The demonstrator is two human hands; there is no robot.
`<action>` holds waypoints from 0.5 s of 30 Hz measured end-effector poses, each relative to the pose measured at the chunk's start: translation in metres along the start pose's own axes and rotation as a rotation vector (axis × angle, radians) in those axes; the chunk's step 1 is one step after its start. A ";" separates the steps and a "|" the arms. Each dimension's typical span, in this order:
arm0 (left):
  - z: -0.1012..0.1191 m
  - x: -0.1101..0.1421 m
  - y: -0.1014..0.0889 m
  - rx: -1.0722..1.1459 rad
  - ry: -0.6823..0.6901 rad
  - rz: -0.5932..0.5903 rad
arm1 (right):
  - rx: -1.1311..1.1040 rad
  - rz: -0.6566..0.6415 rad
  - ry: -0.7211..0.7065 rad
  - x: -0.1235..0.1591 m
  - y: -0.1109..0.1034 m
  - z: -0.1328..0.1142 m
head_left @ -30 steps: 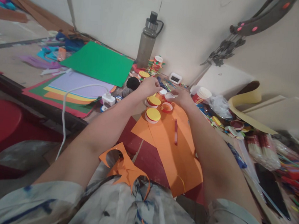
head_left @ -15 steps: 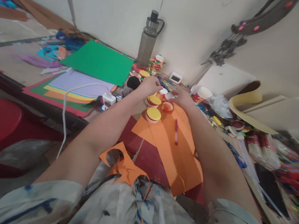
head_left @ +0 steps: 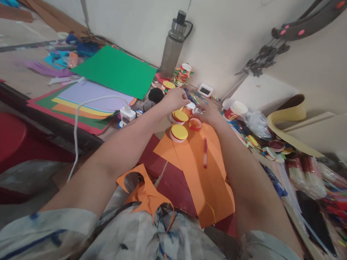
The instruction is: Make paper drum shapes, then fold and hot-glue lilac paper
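My left hand (head_left: 176, 99) is at the back of the work area with its fingers bent together; whatever lies between the fingertips is too small to make out. Just below its fingertips sits a small white round piece (head_left: 190, 106). Opposite, my right hand (head_left: 210, 111) has its fingers closed on a small whitish piece (head_left: 197, 111). Nearer to me are two yellow-topped round discs (head_left: 178, 133) with white and red sides, and an orange-red ring (head_left: 195, 124). A red pen (head_left: 205, 152) lies on the orange paper (head_left: 207, 191).
An orange cut-out scrap (head_left: 146, 195) rests on my lap. Left are green paper (head_left: 115, 69), stacked coloured sheets and a white charger (head_left: 127, 114) with its cable. Behind stand a grey bottle (head_left: 171, 53) and a small clock (head_left: 205, 90). A paper cup (head_left: 236, 110) stands right.
The whole view has shifted slightly. Both hands stay in nearly the same place, and the right fingers have moved a little around the whitish piece.
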State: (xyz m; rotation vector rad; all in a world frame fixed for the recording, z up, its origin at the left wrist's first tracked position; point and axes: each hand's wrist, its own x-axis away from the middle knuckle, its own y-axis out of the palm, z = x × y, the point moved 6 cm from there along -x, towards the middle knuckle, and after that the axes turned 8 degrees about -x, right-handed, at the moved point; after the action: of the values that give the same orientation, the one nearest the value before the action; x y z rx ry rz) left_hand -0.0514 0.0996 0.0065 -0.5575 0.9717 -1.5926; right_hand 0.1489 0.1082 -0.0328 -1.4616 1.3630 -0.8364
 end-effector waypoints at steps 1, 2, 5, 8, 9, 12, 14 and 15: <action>0.000 0.000 0.000 0.012 0.004 0.005 | 0.007 -0.009 0.021 0.001 0.000 -0.001; 0.000 0.000 0.000 0.023 0.006 0.009 | 0.009 -0.013 0.048 0.001 -0.001 -0.001; -0.002 -0.002 0.002 0.040 0.006 0.013 | 0.014 -0.019 0.083 0.000 -0.003 -0.003; -0.003 -0.002 0.003 0.044 0.009 0.010 | 0.021 -0.046 0.091 -0.002 -0.002 -0.005; -0.004 -0.002 0.004 0.048 0.013 0.012 | 0.021 -0.049 0.085 -0.002 -0.002 -0.006; -0.003 -0.002 0.003 0.064 0.020 0.022 | 0.006 -0.024 0.067 0.000 -0.004 -0.010; -0.003 -0.002 0.003 0.091 0.017 0.033 | -0.033 0.044 0.096 0.003 -0.012 -0.011; -0.002 -0.001 0.003 0.121 0.006 0.041 | -0.076 0.092 0.117 0.005 -0.017 -0.011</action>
State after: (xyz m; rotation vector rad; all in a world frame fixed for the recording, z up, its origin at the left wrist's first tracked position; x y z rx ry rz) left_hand -0.0512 0.1016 0.0035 -0.4474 0.8790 -1.6056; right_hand 0.1449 0.1001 -0.0140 -1.4148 1.5530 -0.8294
